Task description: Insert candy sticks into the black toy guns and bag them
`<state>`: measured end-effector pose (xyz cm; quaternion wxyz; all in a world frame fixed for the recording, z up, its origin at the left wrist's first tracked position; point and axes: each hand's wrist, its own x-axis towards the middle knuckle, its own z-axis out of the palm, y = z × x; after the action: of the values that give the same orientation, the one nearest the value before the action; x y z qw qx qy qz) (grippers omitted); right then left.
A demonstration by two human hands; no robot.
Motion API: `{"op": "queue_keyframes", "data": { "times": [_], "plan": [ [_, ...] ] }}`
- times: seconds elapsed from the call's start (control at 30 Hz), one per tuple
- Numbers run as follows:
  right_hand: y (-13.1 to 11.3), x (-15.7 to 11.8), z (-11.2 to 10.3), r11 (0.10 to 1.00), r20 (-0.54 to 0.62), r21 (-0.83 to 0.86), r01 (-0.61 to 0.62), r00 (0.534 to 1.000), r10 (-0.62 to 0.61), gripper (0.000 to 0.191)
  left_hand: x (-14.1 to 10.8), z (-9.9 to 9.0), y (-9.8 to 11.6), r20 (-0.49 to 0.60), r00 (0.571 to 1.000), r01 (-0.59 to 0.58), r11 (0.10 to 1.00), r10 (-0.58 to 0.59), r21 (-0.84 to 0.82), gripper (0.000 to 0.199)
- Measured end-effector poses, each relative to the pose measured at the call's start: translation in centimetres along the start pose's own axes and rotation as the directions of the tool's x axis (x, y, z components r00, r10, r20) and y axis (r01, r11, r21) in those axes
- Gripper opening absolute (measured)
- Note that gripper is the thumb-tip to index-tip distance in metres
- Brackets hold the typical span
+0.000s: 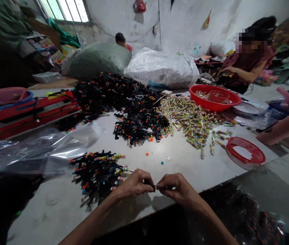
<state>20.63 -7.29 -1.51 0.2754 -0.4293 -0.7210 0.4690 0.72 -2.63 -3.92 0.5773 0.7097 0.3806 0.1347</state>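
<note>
My left hand point(138, 182) is closed, fingertips pinching a small black toy gun point(152, 186), mostly hidden behind the fingers. Facing it, my right hand point(176, 186) pinches a small candy-filled tube point(156, 187), of which just a yellowish end shows. The two pieces meet or nearly meet between my fingertips, above the table's near edge. Left of my left hand lies a pile of black toy guns point(96, 178) with orange and blue tips, some bearing colourful tubes. Farther back is a heap of loose candy-filled tubes point(187, 115).
A larger heap of black toy guns point(139, 119) spreads across the table point(185, 170). A red basin point(216, 105) and a red basket point(258, 160) stand right. Clear plastic sheeting point(75, 146) lies left. A co-worker point(251, 61) sits back right; another person point(121, 40) is behind large sacks point(159, 68).
</note>
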Motion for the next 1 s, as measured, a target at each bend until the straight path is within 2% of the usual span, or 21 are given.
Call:
{"op": "queue_keyframes", "data": {
  "times": [0.1,0.13,0.2,0.3,0.37,0.43,0.57,0.73,0.83,0.9,1.0],
  "plan": [
    [0.7,0.1,0.8,0.999,-0.077,-0.027,0.028,0.997,-0.03,0.02,-0.2,-0.6,0.4,0.006,0.999,0.044,0.998,-0.044,-0.034,0.014],
    [0.9,0.3,1.1,0.995,-0.127,-0.086,0.044,0.99,-0.055,0.021,-0.2,-1.0,0.7,-0.001,0.999,0.046,0.998,-0.046,-0.038,0.015],
    [1.3,0.9,1.8,0.944,-0.237,-0.328,0.043,0.963,-0.127,0.028,0.0,-2.0,1.5,-0.003,0.999,0.048,0.998,-0.049,-0.04,0.019],
    [1.4,1.9,2.5,0.698,-0.242,-0.715,-0.022,0.946,-0.218,0.026,0.1,-3.2,2.7,0.034,0.997,0.068,0.998,-0.067,-0.009,0.023],
    [1.4,2.3,2.8,0.561,-0.183,-0.828,-0.022,0.955,-0.232,0.019,0.1,-3.6,3.3,0.056,0.996,0.073,0.997,-0.075,0.033,0.022],
    [1.3,2.4,3.1,0.498,-0.121,-0.867,0.011,0.965,-0.232,0.02,0.1,-3.7,3.5,0.072,0.994,0.077,0.993,-0.083,0.087,0.021],
    [1.2,2.5,3.6,0.461,-0.079,-0.886,0.05,0.963,-0.256,0.023,0.1,-4.0,3.0,0.093,0.991,0.082,0.985,-0.096,0.15,0.02],
    [1.4,3.0,4.0,0.442,-0.028,-0.889,0.122,0.948,-0.318,0.028,0.4,-5.0,2.0,0.215,0.966,0.155,0.987,-0.145,-0.031,0.025],
    [1.7,3.1,4.0,0.464,-0.003,-0.873,0.15,0.95,-0.314,0.029,0.5,-5.4,1.9,0.249,0.956,0.176,0.983,-0.158,-0.049,0.028],
    [1.7,3.2,3.7,0.48,-0.007,-0.868,0.131,0.961,-0.276,0.029,0.5,-5.3,2.1,0.23,0.959,0.173,0.985,-0.166,-0.011,0.028],
    [1.6,3.3,3.2,0.469,-0.041,-0.88,0.07,0.974,-0.221,0.027,0.5,-4.6,2.5,0.117,0.983,0.133,0.989,-0.141,0.067,0.024]
  ]
}}
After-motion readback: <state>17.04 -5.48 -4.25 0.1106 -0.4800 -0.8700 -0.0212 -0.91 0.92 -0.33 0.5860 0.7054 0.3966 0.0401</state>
